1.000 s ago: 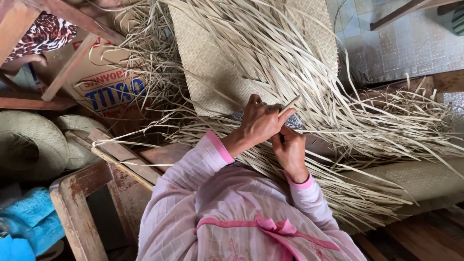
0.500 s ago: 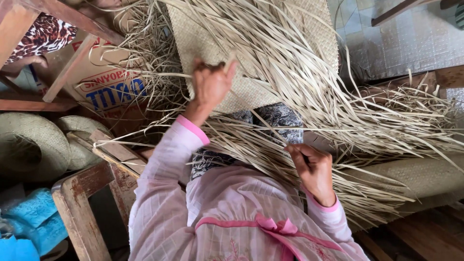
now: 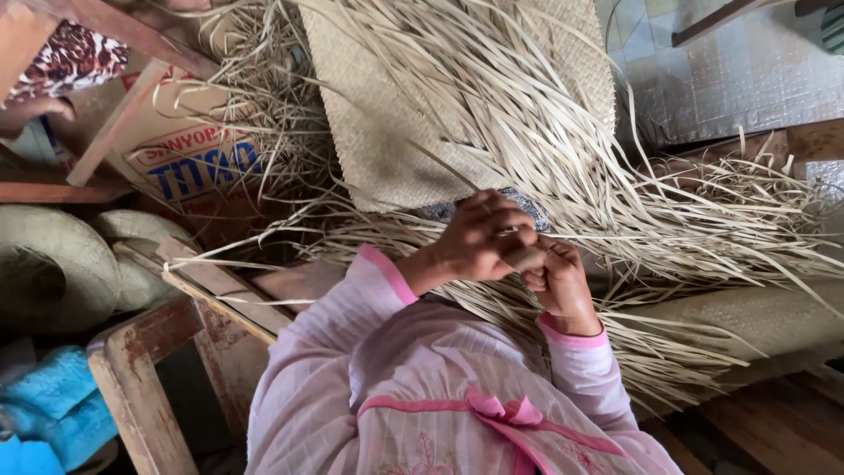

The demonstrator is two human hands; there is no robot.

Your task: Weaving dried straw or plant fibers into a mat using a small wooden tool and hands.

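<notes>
My left hand (image 3: 479, 239) and my right hand (image 3: 560, 283) meet in front of my chest, both closed on a pale, flat straw strip (image 3: 527, 257) pinched between the fingers. Just beyond them lies a partly woven straw mat (image 3: 378, 132) whose unwoven strips (image 3: 563, 149) fan out loose toward me and to the right. More loose strips (image 3: 703, 237) lie piled under and beside my hands. My pink sleeves cover both forearms.
A cardboard box (image 3: 176, 149) stands at the left behind wooden chair rails (image 3: 114, 132). A wooden stool frame (image 3: 141, 369) and rolled woven pieces (image 3: 53, 264) sit at lower left, with blue cloth (image 3: 53, 413) below. A rolled mat (image 3: 756, 317) lies at right.
My left hand, which had reached up to the edge of the woven mat, has come back down to meet my right hand. Both now grip one strip together.
</notes>
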